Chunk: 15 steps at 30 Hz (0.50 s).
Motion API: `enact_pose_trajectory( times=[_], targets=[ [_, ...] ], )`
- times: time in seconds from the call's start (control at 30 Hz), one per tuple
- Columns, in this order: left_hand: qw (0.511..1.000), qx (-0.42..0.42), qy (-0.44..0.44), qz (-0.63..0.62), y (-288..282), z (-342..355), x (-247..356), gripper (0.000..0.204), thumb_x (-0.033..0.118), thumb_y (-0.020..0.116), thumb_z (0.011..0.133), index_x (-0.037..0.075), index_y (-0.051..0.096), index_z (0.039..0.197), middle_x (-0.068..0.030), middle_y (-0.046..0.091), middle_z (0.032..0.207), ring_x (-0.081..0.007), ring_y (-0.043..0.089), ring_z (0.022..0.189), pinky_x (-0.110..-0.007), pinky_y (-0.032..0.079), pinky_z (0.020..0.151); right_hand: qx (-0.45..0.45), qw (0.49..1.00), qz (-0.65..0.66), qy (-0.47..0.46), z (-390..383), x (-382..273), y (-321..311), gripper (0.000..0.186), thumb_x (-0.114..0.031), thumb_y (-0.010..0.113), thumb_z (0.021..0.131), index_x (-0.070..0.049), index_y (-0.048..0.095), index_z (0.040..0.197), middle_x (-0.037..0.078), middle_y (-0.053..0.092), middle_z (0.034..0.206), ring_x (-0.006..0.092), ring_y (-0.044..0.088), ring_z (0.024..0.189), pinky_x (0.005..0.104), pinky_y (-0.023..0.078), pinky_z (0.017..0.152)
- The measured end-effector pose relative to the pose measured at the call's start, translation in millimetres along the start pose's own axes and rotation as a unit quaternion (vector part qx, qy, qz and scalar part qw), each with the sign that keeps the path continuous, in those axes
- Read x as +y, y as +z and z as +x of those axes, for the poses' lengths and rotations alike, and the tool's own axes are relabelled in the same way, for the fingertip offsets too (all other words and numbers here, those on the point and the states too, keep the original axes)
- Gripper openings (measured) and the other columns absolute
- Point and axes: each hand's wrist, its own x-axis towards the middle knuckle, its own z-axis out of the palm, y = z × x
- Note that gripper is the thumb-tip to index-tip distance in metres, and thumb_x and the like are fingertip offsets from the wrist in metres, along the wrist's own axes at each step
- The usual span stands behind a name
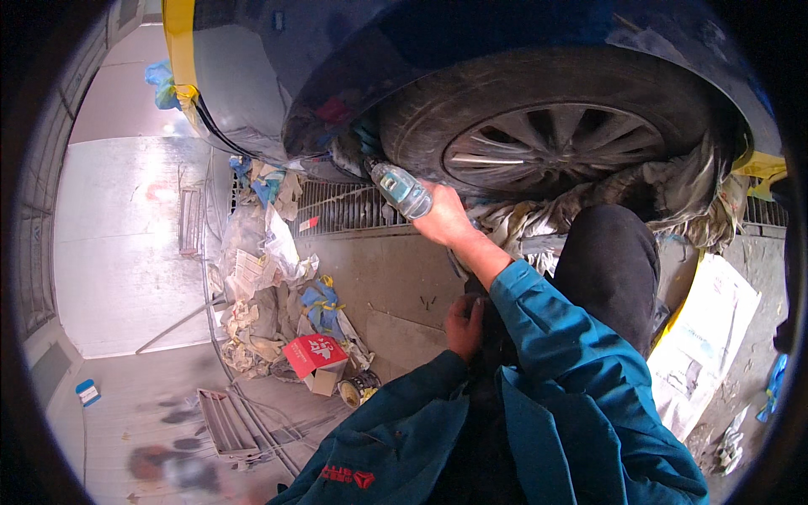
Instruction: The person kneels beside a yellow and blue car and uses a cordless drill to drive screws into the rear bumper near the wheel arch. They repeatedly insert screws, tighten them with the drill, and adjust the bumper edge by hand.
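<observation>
My right hand [443,216] is wrapped round a teal and black cordless drill [402,190]. Its nose points up and left into the gap between the front of the tyre [412,126] and the lower edge of the dark blue car body [328,101]. The tip is lost in shadow, so I cannot tell whether it touches anything. Low beside my knee, my left hand [463,326] has its fingers curled in; whatever it may hold is hidden. Several small dark screws [427,301] lie on the floor in front of it.
A spoked wheel [555,147] fills the upper right, with crumpled grey sheeting [665,189] beneath it. A floor grate [345,206] runs under the car. Crumpled paper [252,273], a red and white box [318,360] and a tin [358,389] lie on the left.
</observation>
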Motion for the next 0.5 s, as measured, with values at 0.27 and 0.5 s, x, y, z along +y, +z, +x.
enact_pose_trajectory(
  times=[0.27,0.5],
  targets=[
    [0.988,0.072,-0.014,-0.132,-0.7,15.9,0.5,0.026,0.023,0.065,0.108,-0.001,0.072,0.117,-0.0165,0.077,0.101,-0.0199,0.07,0.093,-0.036,0.056,0.084,0.023,1.0,-0.002,-0.001,-18.7,9.9,-7.6,0.03,-0.021,0.071,0.087,-0.005,0.074,0.113,0.03,0.074,0.105,0.0504,0.07,0.105,0.0568,0.057,0.092],
    [0.956,0.218,0.026,-0.196,-56.8,89.5,27.7,0.021,0.014,0.061,0.111,0.0,0.072,0.122,-0.0086,0.076,0.103,-0.0167,0.071,0.087,-0.034,0.059,0.08,-0.018,0.998,-0.052,0.031,-46.2,24.7,-49.7,0.034,-0.023,0.071,0.087,-0.005,0.076,0.115,0.03,0.073,0.106,0.0483,0.07,0.107,0.0541,0.057,0.093]
  ],
)
